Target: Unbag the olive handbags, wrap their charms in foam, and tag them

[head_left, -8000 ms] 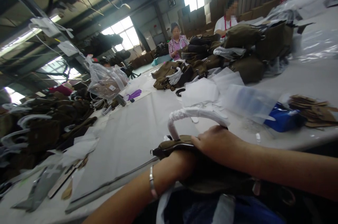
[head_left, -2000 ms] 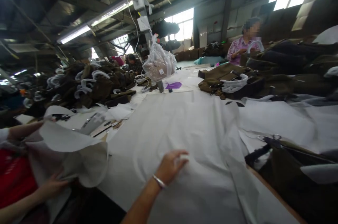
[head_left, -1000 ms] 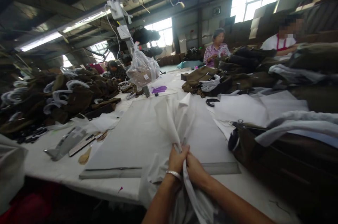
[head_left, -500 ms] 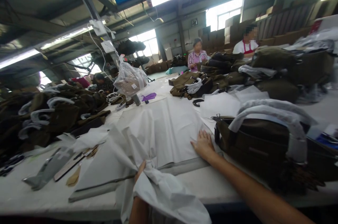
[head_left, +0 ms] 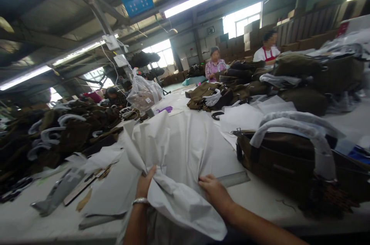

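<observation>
A large white sheet (head_left: 185,133), thin and creased, spreads over the table in front of me. It gathers into folds, and its near end hangs over the table's front edge. My left hand (head_left: 146,182), with a bracelet at the wrist, is closed on the bunched sheet, fingers partly hidden by it. A short way to the right, my right hand (head_left: 214,192) pinches a fold of the same sheet. More flat white sheets with grey edges lie underneath. Right of my right hand stands a dark olive handbag (head_left: 283,164), its handles wrapped in white.
Olive bags are heaped at the left (head_left: 78,129) and more are piled at the back right (head_left: 300,79). A grey plastic packet (head_left: 54,189) lies front left. A clear plastic bag (head_left: 144,93) hangs by a post. Two persons (head_left: 214,66) (head_left: 267,50) sit beyond the table.
My right hand has moved left and toward me, from lying flat on the sheet to pinching it. My left hand, gripping its bunch, has shifted slightly left. The sheet has bunched up more.
</observation>
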`<move>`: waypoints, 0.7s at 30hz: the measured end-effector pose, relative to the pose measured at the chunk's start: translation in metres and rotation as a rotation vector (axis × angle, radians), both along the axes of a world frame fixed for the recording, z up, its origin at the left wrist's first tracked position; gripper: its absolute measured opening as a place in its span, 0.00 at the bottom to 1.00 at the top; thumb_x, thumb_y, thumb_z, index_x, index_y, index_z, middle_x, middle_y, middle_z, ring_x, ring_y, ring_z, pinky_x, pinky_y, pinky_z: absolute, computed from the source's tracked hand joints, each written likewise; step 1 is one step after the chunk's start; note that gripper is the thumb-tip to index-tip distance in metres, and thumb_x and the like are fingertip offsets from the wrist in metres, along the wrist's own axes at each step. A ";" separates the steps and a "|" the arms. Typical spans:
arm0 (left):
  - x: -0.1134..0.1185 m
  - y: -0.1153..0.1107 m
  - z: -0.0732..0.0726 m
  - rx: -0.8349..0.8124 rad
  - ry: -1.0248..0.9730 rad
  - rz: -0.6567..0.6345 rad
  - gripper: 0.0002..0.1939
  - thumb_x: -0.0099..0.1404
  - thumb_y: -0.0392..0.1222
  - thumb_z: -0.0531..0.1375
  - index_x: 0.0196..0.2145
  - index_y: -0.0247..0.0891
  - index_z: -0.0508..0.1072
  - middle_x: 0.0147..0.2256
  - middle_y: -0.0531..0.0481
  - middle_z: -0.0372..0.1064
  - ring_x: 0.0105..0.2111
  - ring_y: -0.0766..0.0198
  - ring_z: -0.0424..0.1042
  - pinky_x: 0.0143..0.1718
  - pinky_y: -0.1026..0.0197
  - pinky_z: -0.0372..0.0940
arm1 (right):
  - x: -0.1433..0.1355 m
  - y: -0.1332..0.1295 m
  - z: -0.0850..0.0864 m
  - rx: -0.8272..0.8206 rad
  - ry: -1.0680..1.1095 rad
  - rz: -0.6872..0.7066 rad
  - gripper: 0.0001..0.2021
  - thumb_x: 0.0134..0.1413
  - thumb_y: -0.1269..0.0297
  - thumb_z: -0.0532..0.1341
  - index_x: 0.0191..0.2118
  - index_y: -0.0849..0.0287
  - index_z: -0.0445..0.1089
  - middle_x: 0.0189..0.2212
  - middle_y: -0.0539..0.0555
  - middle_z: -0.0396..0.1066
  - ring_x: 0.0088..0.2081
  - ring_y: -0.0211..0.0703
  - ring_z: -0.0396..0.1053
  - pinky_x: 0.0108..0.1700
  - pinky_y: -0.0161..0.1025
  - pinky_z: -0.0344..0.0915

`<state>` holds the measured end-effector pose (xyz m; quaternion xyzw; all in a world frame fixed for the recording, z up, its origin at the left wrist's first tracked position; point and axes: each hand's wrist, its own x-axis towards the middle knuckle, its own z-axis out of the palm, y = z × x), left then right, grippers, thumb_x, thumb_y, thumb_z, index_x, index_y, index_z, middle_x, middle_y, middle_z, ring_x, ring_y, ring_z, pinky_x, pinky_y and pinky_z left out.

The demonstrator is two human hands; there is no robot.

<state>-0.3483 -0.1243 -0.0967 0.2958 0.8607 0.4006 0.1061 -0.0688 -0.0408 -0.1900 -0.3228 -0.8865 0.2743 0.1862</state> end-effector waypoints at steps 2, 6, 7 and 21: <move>-0.005 0.020 0.011 -0.012 -0.014 -0.058 0.11 0.65 0.45 0.61 0.39 0.34 0.77 0.42 0.37 0.81 0.48 0.46 0.79 0.50 0.52 0.73 | 0.016 -0.030 0.003 -0.059 0.076 0.076 0.21 0.59 0.75 0.54 0.48 0.53 0.81 0.55 0.53 0.76 0.52 0.47 0.73 0.56 0.37 0.67; 0.009 0.070 0.006 -0.068 -0.002 -0.202 0.14 0.64 0.41 0.66 0.46 0.34 0.75 0.49 0.39 0.78 0.54 0.50 0.75 0.58 0.50 0.66 | 0.052 -0.058 0.009 -0.374 0.334 0.373 0.16 0.60 0.68 0.56 0.40 0.50 0.82 0.44 0.51 0.81 0.46 0.47 0.77 0.50 0.37 0.70; 0.017 0.081 0.000 -0.085 -0.003 -0.233 0.14 0.65 0.41 0.67 0.47 0.34 0.75 0.50 0.41 0.77 0.54 0.51 0.74 0.58 0.48 0.66 | 0.060 -0.055 0.008 -0.434 0.360 0.350 0.15 0.63 0.65 0.56 0.40 0.51 0.82 0.41 0.52 0.81 0.45 0.47 0.78 0.50 0.38 0.71; 0.059 0.112 -0.063 -0.155 -0.080 -0.244 0.16 0.71 0.47 0.62 0.51 0.35 0.74 0.50 0.43 0.74 0.50 0.54 0.75 0.54 0.44 0.69 | 0.031 0.059 -0.044 -0.087 0.239 -0.555 0.40 0.52 0.48 0.63 0.66 0.71 0.63 0.68 0.69 0.57 0.73 0.67 0.42 0.73 0.61 0.38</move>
